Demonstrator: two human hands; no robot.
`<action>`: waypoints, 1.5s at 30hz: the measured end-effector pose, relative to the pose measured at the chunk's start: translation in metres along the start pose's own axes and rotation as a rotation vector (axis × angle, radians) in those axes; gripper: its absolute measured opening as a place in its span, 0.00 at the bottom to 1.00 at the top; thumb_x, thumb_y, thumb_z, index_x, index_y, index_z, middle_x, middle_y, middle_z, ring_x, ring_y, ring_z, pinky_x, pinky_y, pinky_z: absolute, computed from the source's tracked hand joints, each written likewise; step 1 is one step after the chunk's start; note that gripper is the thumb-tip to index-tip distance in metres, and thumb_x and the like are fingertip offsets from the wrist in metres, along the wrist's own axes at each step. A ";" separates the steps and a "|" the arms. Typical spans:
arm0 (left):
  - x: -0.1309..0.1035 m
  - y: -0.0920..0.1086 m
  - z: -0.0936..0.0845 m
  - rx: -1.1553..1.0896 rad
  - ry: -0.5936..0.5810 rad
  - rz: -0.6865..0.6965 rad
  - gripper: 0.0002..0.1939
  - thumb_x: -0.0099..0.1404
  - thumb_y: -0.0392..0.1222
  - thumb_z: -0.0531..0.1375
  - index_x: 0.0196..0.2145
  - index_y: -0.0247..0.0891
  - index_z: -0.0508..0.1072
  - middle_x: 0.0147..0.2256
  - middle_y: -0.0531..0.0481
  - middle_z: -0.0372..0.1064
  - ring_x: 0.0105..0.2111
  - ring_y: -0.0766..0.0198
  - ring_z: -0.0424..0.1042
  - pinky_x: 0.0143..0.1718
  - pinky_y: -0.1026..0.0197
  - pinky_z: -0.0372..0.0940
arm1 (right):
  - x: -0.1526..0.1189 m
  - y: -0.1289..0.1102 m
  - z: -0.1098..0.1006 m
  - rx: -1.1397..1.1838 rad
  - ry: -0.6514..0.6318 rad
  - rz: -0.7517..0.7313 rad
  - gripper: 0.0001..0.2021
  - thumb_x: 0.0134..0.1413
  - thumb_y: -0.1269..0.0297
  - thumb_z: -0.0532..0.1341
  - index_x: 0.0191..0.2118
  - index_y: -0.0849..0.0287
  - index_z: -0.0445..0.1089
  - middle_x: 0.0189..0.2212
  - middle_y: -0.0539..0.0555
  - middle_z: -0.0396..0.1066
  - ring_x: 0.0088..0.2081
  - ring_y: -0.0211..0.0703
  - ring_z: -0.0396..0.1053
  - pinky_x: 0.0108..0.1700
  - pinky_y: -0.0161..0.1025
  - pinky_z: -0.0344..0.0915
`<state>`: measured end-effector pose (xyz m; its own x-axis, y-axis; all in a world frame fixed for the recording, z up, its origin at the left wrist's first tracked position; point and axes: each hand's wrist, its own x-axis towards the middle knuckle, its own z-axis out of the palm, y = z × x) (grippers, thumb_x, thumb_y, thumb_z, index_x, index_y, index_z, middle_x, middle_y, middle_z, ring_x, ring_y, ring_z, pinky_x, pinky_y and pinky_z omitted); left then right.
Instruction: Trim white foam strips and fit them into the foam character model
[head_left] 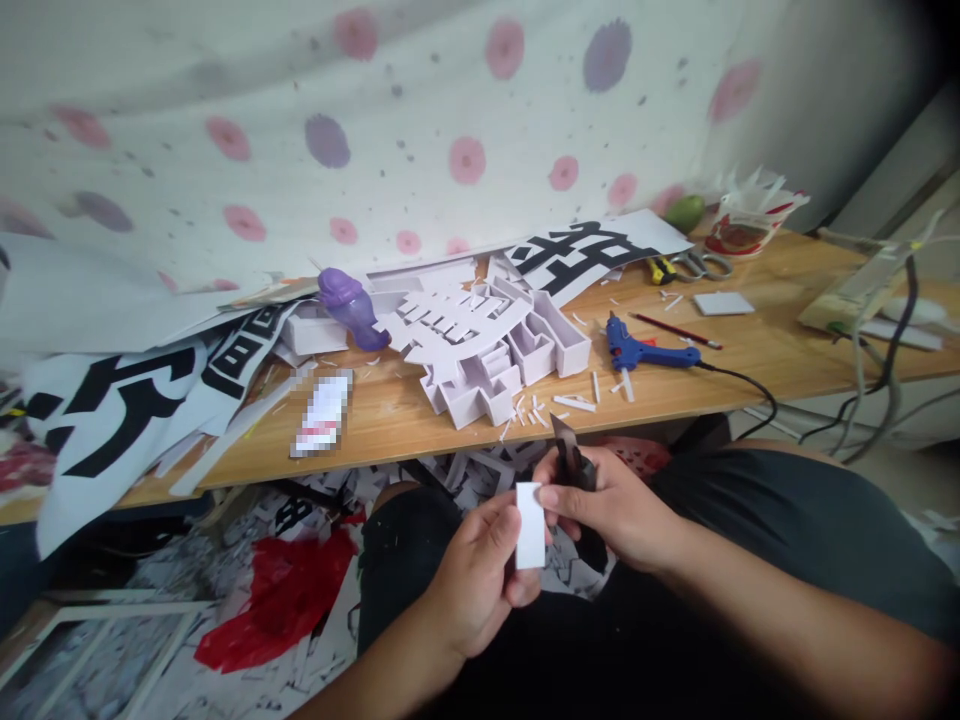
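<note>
My left hand [486, 565] pinches a small white rectangular piece [531, 535] by its left side, above my lap. A black utility knife [576, 465] is held in my right hand [611, 505], its blade pointing up and away from me. The right thumb also touches the upper right edge of the white piece. In front of both hands, on the table, stand white hollow built-up letter shapes [480, 345], with thin white offcuts [534, 412] beside them. A blue hot glue gun [649, 352] lies to their right.
The wooden table [405, 410] also bears a purple bottle [349, 305], a pixelated rectangle [322, 415], a pencil [679, 330], scissors [701, 265], a tub [750, 225] and printed sheets [127, 400]. The glue gun's cord hangs over the front edge. A red plastic bag [281, 600] and scraps cover the floor.
</note>
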<state>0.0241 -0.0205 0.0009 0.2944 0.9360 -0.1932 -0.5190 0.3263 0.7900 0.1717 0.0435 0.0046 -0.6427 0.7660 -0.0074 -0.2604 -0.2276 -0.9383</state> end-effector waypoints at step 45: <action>-0.007 0.013 0.009 -0.261 0.222 0.075 0.16 0.59 0.50 0.60 0.26 0.39 0.58 0.09 0.64 0.48 0.09 0.77 0.41 0.12 0.73 0.44 | -0.001 0.000 0.012 -1.442 0.120 -0.497 0.06 0.51 0.67 0.51 0.26 0.61 0.61 0.23 0.50 0.62 0.24 0.38 0.61 0.27 0.34 0.48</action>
<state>0.0228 -0.0239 0.0182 0.0813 0.9552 -0.2845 -0.7286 0.2517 0.6370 0.1633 0.0358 0.0089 -0.6256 0.6449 0.4390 0.5210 0.7642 -0.3802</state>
